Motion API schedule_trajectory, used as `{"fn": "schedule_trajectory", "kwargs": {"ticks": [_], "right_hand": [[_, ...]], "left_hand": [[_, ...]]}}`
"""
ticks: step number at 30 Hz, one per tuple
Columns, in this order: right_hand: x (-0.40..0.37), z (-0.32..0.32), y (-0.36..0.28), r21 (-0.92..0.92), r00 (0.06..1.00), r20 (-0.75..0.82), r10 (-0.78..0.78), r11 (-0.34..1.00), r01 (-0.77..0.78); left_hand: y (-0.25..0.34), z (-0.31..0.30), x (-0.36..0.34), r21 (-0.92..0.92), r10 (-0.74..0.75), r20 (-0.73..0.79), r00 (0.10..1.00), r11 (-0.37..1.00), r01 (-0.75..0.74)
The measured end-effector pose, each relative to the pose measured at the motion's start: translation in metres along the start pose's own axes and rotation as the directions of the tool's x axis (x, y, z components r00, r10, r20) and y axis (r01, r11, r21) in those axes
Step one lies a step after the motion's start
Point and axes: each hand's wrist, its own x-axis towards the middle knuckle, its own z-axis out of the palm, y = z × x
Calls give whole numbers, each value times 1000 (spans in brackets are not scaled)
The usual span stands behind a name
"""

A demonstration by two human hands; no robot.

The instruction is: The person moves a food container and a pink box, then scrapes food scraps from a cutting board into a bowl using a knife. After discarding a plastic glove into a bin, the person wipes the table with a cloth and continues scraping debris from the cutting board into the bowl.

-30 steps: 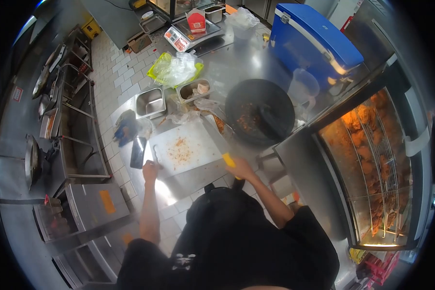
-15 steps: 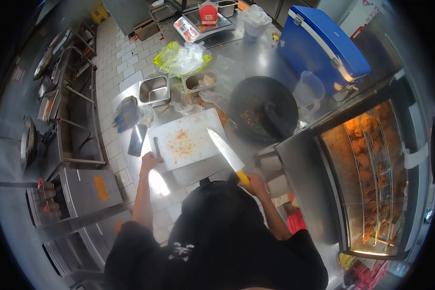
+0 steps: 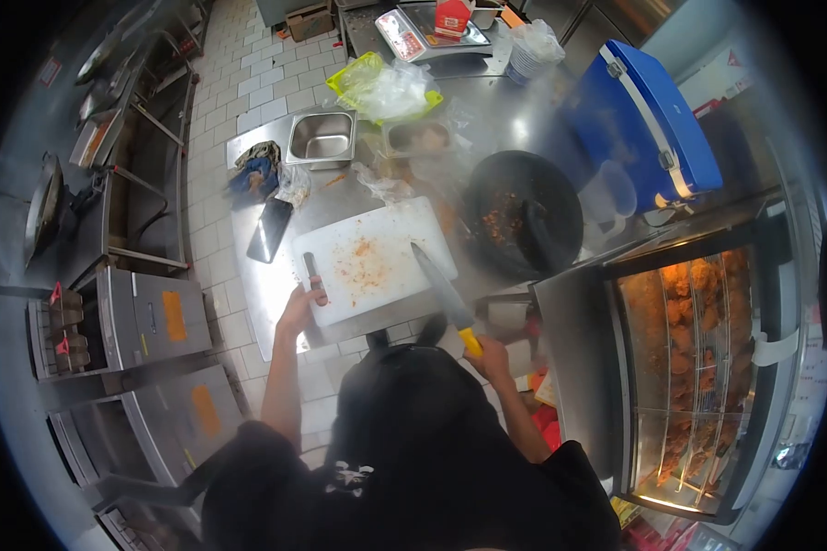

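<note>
My left hand (image 3: 296, 310) is closed on the left edge of a white cutting board (image 3: 404, 230), with fingertips showing in its handle slot. Orange-brown crumbs (image 3: 363, 262) lie scattered over the board's middle. In my right hand (image 3: 489, 358) is a kitchen knife (image 3: 443, 289), gripped by its yellow handle. Its blade points away from me, and the tip overlaps the board's right side in view. Just right of the board sits a black round pan or bowl (image 3: 560, 197) with orange bits inside.
Behind the board are a steel container (image 3: 322, 138) and a green basket (image 3: 372, 96) with plastic bags. A phone (image 3: 270, 230) and cloths (image 3: 255, 174) lie left. To the right stand a blue cooler (image 3: 652, 119), a clear jug (image 3: 611, 197) and a lit food warmer (image 3: 694, 367).
The view has shifted, so the bench appears farther right and lower. My left fingers now show in the board's slot. The knife stays in my right hand, its blade turned slightly.
</note>
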Motion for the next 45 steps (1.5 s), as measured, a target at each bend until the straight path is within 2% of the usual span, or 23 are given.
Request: {"fn": "schedule_trajectory", "kwargs": {"ticks": [4,6,12,14,16,18,21,25,28,29,32,33,34,36,40,42,43,45], "right_hand": [[-2,5,-2,47,1000,24,5,999,-6],[-2,5,-11,95,999,-31,30,995,-26],[4,14,-22,134,995,-78,58,990,-48],[6,20,-23,161,993,-87,76,985,-61],[2,25,-22,189,990,-101,102,979,-82],[0,26,-25,328,972,-38,234,921,-209],[-3,13,-37,389,966,-130,221,908,-155],[-7,-18,-57,522,929,-206,307,838,-161],[-7,-46,-63,537,922,-280,266,840,-80],[-7,-53,-67,485,901,-361,239,874,-37],[-8,-78,-68,414,880,-398,261,907,-81],[-6,-84,-66,325,869,-448,212,944,-63],[-3,-88,-61,327,866,-453,210,943,-57],[0,-96,-51,626,866,-297,401,767,-141],[14,-109,-38,592,866,-334,371,798,-114],[24,-107,-28,257,839,-535,100,965,49],[23,-110,-28,261,832,-544,107,964,47],[22,-125,-42,259,922,-330,201,959,-116]], "left_hand": [[-3,4,-4,-96,-4,-21,1000,995,2],[-6,4,-2,-27,9,-37,999,1000,-10],[-3,10,-10,-12,62,-53,997,998,-63],[0,13,-13,-61,119,27,992,991,-118],[-4,9,-15,-94,116,53,992,989,-111],[0,11,-22,-121,116,83,990,987,-105],[12,18,-39,-137,118,43,992,984,-111],[26,29,-50,-97,115,93,989,990,-106],[37,44,-51,-109,125,116,985,988,-113],[43,53,-51,-103,126,120,985,988,-114],[59,85,-43,-98,162,155,975,984,-148],[64,97,-36,-113,184,203,962,980,-163],[68,110,-28,-130,206,252,946,975,-178],[83,140,-23,-95,187,230,955,981,-169],[111,196,-9,-23,216,310,926,975,-220],[124,226,-6,13,197,343,918,977,-214],[131,242,-7,20,203,346,916,975,-223],[142,262,0,87,186,362,913,969,-231]]}}
